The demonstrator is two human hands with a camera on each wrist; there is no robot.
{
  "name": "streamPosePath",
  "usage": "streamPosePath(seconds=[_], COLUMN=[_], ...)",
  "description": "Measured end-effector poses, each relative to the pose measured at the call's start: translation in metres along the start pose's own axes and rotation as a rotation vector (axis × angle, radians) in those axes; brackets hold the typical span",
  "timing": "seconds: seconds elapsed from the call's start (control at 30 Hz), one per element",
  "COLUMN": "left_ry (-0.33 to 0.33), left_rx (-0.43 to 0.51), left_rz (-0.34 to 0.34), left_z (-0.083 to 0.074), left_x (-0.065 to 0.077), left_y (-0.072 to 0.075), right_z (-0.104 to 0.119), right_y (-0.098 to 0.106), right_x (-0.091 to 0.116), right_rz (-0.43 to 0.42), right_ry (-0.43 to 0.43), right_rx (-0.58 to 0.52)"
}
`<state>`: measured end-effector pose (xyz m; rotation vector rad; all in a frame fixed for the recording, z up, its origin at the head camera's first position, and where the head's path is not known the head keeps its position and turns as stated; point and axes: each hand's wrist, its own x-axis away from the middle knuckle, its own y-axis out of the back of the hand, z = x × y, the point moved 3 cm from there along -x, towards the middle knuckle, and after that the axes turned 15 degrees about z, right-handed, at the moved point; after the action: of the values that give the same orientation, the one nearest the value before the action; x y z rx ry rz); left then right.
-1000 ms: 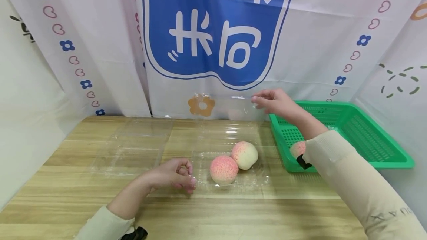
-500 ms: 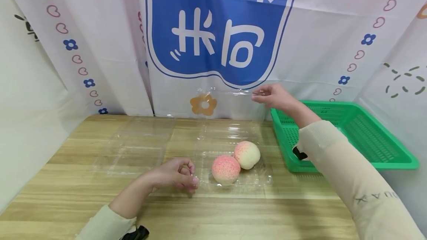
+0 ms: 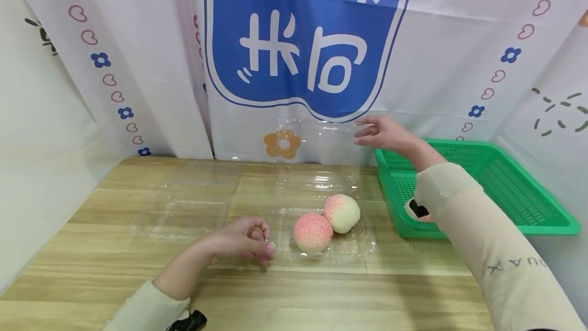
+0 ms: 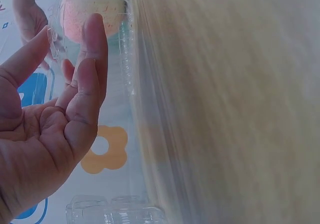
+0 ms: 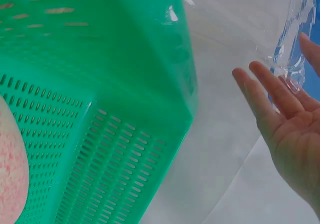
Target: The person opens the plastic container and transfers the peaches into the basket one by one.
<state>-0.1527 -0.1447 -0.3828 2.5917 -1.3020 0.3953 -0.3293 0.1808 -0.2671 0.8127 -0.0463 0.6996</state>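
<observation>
A clear plastic clamshell box [image 3: 285, 213] lies open on the table, its lid [image 3: 317, 142] raised against the cloth. Two pink-and-cream peaches [image 3: 313, 234] sit side by side in its base. My left hand [image 3: 243, 239] pinches the base's front left corner, the thumb on the rim in the left wrist view. At the lid's upper right corner is my right hand [image 3: 388, 134]. The right wrist view shows that hand with its fingers extended and thumb apart, the lid corner [image 5: 295, 76] overlapping the fingers.
Another clear clamshell box [image 3: 193, 208] stands open to the left on the wooden table [image 3: 257, 300]. At right is a green perforated basket [image 3: 546, 218] holding a peach [image 5: 11, 169], partly behind the right sleeve in the head view. A printed cloth [image 3: 413, 65] hangs along the back.
The lid has tipped back a little and stands higher. My right hand has risen slightly with it, its fingers now more spread. The left hand stays at the corner.
</observation>
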Motion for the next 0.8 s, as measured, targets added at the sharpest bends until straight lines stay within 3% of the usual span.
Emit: streamPosePath(seconds=[0.37,0.8], left_ry=[0.005,0.011], left_rx=[0.014,0.007], left_rz=[0.0,-0.011], left_z=[0.0,-0.002], left_x=[-0.001,-0.001], left_y=[-0.002,-0.002], right_z=[-0.009,-0.004], right_y=[-0.001,0.001], right_x=[0.003,0.019], right_rz=[0.075,0.075], right_ry=[-0.033,-0.038], right_rx=[-0.052,0.034])
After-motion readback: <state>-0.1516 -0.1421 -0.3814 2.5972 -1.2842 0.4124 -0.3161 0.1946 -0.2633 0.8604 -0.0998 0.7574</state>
